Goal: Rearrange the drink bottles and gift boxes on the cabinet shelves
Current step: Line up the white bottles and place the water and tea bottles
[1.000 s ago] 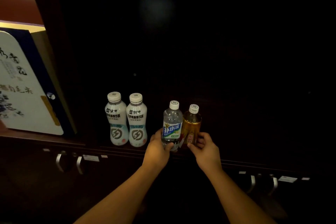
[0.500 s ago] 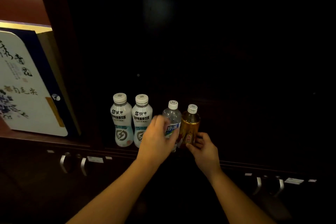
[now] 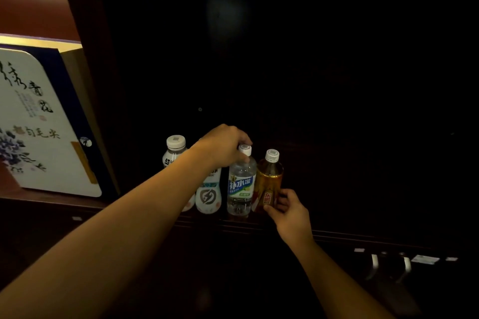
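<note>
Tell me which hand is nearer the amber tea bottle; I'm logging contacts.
Right. The right hand grips the amber tea bottle at its lower label; the left hand sits one bottle over, above the clear water bottle by its cap.

Two metal drawer handles (image 3: 388, 268) sit side by side below the shelf's front edge, small white labels (image 3: 425, 259) just beside them.

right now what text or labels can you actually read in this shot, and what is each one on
"补水啦" on the blue label of the clear bottle.
"东鹏" on the red patch of the amber bottle.
Brush calligraphy with "青" and "毛尖" on the gift box; the remaining characters are too cursive or small to read.
White bottles: a lightning-bolt logo; the print is blurred or hidden by the left arm.
Drawer stickers: unreadable.
</note>
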`<state>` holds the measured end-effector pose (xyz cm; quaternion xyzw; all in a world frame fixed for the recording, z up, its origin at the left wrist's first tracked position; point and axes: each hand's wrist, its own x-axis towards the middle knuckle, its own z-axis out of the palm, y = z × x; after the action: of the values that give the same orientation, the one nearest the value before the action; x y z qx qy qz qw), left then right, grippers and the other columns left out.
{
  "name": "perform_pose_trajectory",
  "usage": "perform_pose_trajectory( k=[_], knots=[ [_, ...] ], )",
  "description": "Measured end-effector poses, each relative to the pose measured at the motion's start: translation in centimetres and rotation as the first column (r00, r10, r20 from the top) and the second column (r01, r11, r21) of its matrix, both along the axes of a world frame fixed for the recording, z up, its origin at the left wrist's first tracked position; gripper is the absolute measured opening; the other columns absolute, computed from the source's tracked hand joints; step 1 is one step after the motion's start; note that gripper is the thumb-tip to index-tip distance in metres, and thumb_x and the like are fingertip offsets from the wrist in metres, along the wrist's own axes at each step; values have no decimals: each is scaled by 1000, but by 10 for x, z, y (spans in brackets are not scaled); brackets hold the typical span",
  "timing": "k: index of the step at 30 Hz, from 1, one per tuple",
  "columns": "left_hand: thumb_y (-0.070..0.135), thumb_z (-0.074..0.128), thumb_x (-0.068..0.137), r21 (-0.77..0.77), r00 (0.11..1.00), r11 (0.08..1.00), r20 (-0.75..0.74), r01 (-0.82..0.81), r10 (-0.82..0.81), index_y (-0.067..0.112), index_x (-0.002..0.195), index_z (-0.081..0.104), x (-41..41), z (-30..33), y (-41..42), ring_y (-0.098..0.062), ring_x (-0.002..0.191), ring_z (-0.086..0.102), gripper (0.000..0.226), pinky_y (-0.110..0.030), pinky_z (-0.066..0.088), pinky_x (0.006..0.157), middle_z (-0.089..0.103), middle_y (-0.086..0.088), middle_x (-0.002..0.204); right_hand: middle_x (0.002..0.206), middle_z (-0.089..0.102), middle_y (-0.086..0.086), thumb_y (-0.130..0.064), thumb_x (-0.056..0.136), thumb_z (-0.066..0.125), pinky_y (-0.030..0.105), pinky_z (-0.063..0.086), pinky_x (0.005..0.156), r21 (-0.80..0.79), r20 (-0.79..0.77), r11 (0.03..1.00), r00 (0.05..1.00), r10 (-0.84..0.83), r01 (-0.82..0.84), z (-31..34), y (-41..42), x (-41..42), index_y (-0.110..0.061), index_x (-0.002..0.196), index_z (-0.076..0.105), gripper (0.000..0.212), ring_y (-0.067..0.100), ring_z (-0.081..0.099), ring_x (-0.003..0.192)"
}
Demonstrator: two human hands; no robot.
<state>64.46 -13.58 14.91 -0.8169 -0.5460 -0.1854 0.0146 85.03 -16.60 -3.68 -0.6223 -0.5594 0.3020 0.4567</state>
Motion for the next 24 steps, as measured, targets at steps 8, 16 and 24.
perform_pose_trajectory(
  k=[8,16,24],
  knots=[
    [42,70,87,76,997,997,-80,-9,15,24,132,60,-9,2,-4,-18,122,53,50,-35,46,97,61,3,133,101,67,-14,-22,79,82,19,52,80,-2,31,1000,999,-11,11,-1,1,-10,-34,116,56,48,-3,64,93],
    [43,68,88,93,997,995,-77,27,-20,23,132,61,-18,2,-6,-17,122,53,49,-33,44,98,62,3,132,98,66,-17,-19,82,79,9,44,73,-11,32,999,998,-44,45,2,-6,-18,-34,114,57,42,-7,61,92],
    [44,67,89,63,995,997,-86,52,-47,23,133,60,-22,1,-3,-17,119,56,49,-34,46,97,62,2,130,99,66,-19,-18,84,76,14,48,79,-7,31,996,995,-92,92,-2,-14,-25,-42,110,55,42,-6,63,94]
  ],
)
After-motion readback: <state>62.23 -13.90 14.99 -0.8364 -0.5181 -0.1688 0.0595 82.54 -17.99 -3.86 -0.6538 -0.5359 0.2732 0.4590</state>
